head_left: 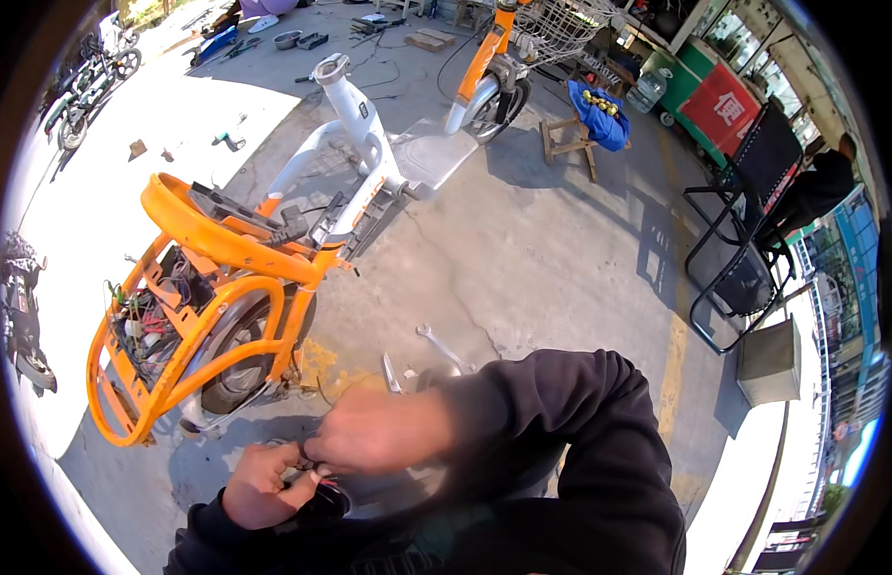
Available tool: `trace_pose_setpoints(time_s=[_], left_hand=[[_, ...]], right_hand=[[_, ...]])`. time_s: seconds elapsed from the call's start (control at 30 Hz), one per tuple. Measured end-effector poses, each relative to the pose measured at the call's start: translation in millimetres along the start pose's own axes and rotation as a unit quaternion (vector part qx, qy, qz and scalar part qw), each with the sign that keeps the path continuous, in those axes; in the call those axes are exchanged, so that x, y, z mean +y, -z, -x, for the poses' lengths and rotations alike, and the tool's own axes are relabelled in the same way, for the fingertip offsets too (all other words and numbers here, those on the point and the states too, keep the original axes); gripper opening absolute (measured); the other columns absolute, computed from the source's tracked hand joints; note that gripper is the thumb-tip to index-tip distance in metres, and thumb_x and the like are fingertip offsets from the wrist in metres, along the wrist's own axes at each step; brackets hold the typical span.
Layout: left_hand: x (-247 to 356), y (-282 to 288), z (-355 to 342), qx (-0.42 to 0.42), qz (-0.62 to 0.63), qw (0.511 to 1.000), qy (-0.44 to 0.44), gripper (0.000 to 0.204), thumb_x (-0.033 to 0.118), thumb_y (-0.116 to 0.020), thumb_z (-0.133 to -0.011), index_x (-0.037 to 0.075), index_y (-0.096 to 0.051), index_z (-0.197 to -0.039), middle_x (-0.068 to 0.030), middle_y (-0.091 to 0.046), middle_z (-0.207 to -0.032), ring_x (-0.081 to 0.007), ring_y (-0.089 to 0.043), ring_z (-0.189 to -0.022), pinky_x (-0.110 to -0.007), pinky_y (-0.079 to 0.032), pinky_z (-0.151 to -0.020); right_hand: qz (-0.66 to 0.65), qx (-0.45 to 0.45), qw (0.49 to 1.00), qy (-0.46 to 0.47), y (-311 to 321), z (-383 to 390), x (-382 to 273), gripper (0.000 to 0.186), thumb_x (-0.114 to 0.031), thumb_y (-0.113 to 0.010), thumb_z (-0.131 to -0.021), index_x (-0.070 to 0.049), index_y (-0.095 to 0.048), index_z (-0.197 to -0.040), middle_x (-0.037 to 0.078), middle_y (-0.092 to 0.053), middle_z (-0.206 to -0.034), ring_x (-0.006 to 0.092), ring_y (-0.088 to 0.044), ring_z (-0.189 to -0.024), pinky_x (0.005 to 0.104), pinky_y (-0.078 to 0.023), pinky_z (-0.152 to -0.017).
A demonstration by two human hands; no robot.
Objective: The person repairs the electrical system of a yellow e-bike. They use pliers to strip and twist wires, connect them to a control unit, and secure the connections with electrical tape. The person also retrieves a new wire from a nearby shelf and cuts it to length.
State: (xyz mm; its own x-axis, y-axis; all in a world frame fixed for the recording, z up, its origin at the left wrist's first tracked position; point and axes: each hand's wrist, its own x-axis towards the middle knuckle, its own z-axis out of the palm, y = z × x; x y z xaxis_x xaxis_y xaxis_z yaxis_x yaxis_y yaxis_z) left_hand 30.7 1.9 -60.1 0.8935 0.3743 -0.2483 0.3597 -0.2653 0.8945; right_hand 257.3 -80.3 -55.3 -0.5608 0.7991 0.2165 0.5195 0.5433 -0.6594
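My left hand [260, 487] and my right hand [377, 431] meet low in the view, close to my body. Both have their fingers pinched together around a small dark piece, mostly covered by the fingers; I cannot make out its kind. A bit of red shows just below the fingertips. Ahead and to the left stands an orange and white electric bike frame [235, 251], its rear wheel [240, 369] inside the orange tubing. Exposed wires [144, 321] bunch in its rear rack. Past my right hand, an open-end wrench [444, 347] and another metal tool [391, 372] lie on the concrete.
On the right stands a black folding chair [753, 192] with a person [818, 196] behind it. A wooden stool [569, 144] bears a blue cloth [599, 120]. Farther off are an orange front fork with wheel [492, 81], a wire basket [561, 29] and a water jug [647, 91].
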Motion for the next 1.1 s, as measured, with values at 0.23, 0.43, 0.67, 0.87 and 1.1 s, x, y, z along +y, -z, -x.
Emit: trace_pose_setpoints(time_s=[0.23,0.43,0.67,0.87,1.1], left_hand=[[10.8,3.7,4.1,-0.018,-0.048,0.995,-0.085,0.008,0.007,-0.076,-0.076,0.003,-0.069,-0.077,-0.0141,-0.064,-0.064,-0.0293,-0.067,-0.057,-0.034,-0.050,-0.054],[6.5,11.1,19.4,-0.117,0.042,0.992,-0.008,0.009,0.009,-0.077,-0.080,0.002,-0.071,-0.080,-0.0094,-0.068,-0.065,-0.0159,-0.066,-0.057,-0.028,-0.049,-0.055],[31.8,1.1,18.6,-0.240,0.058,0.966,-0.071,0.010,0.011,-0.079,-0.083,0.002,-0.075,-0.081,-0.0086,-0.066,-0.062,-0.0193,-0.067,-0.056,-0.029,-0.047,-0.053],[38.6,-5.6,26.6,-0.257,0.139,0.946,-0.140,0.025,0.011,-0.071,-0.084,0.007,-0.055,-0.065,-0.0090,-0.054,-0.055,-0.0284,-0.054,-0.048,-0.038,-0.039,-0.047],[15.9,-1.6,15.2,-0.042,-0.005,0.998,-0.053,0.010,0.011,-0.077,-0.083,0.005,-0.068,-0.083,-0.0111,-0.063,-0.066,-0.0284,-0.064,-0.058,-0.034,-0.050,-0.055]], right_hand=[[-0.371,-0.153,0.901,-0.162,-9.0,-0.8,9.7,0.026,-0.025,-0.065,-0.094,0.000,-0.064,-0.088,0.018,-0.069,-0.077,0.0353,-0.066,-0.068,0.0404,-0.051,-0.061],[-0.274,-0.108,0.955,-0.025,-11.8,0.7,-4.7,0.030,-0.029,-0.063,-0.096,-0.002,-0.063,-0.084,0.015,-0.065,-0.067,0.0375,-0.065,-0.067,0.0456,-0.048,-0.060],[-0.111,-0.038,0.981,0.155,-30.2,19.4,-30.7,0.032,-0.028,-0.061,-0.095,-0.002,-0.059,-0.076,0.017,-0.062,-0.067,0.0379,-0.063,-0.068,0.0474,-0.048,-0.059],[-0.105,-0.062,0.981,0.154,-15.1,34.9,-19.1,0.025,-0.021,-0.060,-0.094,-0.003,-0.058,-0.077,0.014,-0.061,-0.069,0.0349,-0.063,-0.071,0.0443,-0.051,-0.062],[-0.043,-0.022,0.998,-0.033,1.3,25.1,-17.3,0.029,-0.032,-0.062,-0.099,-0.003,-0.064,-0.098,0.012,-0.065,-0.091,0.0323,-0.066,-0.084,0.0426,-0.055,-0.070]])
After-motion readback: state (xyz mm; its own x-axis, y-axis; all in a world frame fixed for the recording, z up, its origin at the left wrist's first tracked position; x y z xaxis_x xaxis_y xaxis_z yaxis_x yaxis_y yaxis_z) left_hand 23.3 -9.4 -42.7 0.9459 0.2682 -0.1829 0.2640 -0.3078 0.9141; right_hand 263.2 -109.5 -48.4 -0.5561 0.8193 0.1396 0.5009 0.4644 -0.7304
